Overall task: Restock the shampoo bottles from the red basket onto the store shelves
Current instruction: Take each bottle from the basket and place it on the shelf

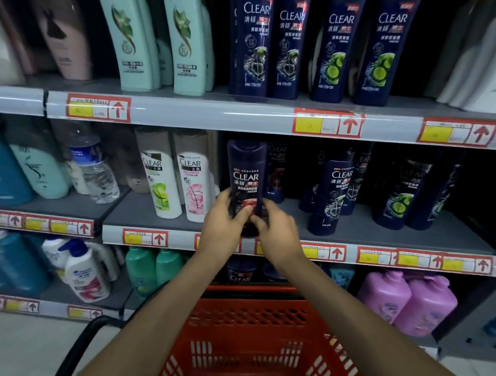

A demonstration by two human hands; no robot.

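Being stood upright at middle shelf [354, 229] near edge, dark-blue CLEAR bottle [245, 170] is clasped low by left hand [224, 224] and right hand [276, 227], fingers curled round it, label turned outward to match row.

Navy bottle [245, 170], slotted red basket [259, 360]

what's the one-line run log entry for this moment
stage: placing | left hand: holds dark blue clear bottle | right hand: holds same bottle | spot: middle shelf front edge | red basket: below arms
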